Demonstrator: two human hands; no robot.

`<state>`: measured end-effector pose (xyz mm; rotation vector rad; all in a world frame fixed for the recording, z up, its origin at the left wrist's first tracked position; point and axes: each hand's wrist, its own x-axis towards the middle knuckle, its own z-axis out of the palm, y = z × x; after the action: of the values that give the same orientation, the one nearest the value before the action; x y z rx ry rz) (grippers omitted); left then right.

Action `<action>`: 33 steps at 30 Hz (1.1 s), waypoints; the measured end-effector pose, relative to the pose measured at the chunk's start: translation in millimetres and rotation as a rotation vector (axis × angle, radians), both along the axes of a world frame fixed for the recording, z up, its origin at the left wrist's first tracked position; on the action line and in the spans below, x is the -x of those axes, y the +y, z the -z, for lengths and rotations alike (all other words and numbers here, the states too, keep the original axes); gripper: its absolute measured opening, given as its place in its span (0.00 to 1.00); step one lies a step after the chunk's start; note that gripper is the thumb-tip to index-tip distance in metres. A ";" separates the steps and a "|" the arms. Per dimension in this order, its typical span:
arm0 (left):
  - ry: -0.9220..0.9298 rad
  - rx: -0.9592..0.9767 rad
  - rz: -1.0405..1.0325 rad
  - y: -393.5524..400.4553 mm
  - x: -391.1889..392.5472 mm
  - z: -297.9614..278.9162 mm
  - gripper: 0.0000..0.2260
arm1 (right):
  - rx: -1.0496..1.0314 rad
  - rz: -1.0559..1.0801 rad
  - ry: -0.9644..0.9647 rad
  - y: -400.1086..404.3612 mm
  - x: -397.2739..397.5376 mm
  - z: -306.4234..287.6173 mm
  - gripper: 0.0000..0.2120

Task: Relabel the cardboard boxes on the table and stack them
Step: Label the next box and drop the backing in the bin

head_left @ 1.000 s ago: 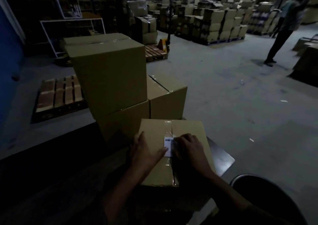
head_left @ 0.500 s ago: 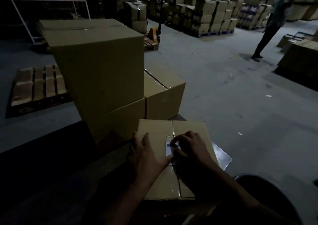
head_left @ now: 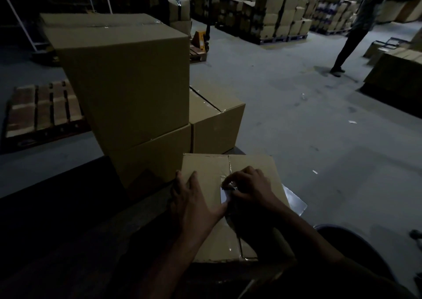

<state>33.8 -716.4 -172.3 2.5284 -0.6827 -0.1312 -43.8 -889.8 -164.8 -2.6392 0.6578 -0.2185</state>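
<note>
A taped cardboard box (head_left: 205, 168) lies on the dark table (head_left: 75, 241) right in front of me. A small white label (head_left: 225, 195) sits on its top beside the tape seam. My left hand (head_left: 194, 202) lies flat on the box top, fingers spread, thumb touching the label's lower edge. My right hand (head_left: 249, 189) has its fingertips pinched on the label's upper right corner. Behind the box stands a stack: a large box (head_left: 127, 79) on a lower box (head_left: 150, 159), with a third box (head_left: 217, 120) to their right.
A dark round bin (head_left: 356, 250) stands at my lower right. A shiny sheet (head_left: 294, 199) pokes out from under the near box. On the floor lie a wooden pallet (head_left: 43, 109) and paper scraps. A person (head_left: 356, 29) stands far right near stacked pallets of boxes (head_left: 274, 13).
My right hand's fingers shifted up to the label's top corner, covering its barcode. My left hand stayed flat on the box. The view tilted down and closer.
</note>
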 end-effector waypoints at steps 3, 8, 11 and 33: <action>0.011 -0.015 0.018 0.7 0.3 -0.6 0.54 | -0.033 -0.017 0.033 -0.8 -1.9 -7.2 0.16; 0.012 0.006 0.027 1.9 0.0 -1.2 0.53 | -0.059 -0.025 0.049 -0.3 -2.1 -7.7 0.18; 0.009 0.003 0.028 2.6 0.6 -2.7 0.53 | -0.061 -0.005 0.035 -0.8 0.6 -6.1 0.10; 0.021 0.048 0.007 2.1 -0.1 -2.0 0.56 | -0.019 0.017 -0.156 2.1 6.0 12.1 0.18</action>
<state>33.8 -714.3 -170.3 2.4759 -0.6783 -0.1425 -49.8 -887.7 -176.9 -2.5678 0.6266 -0.4162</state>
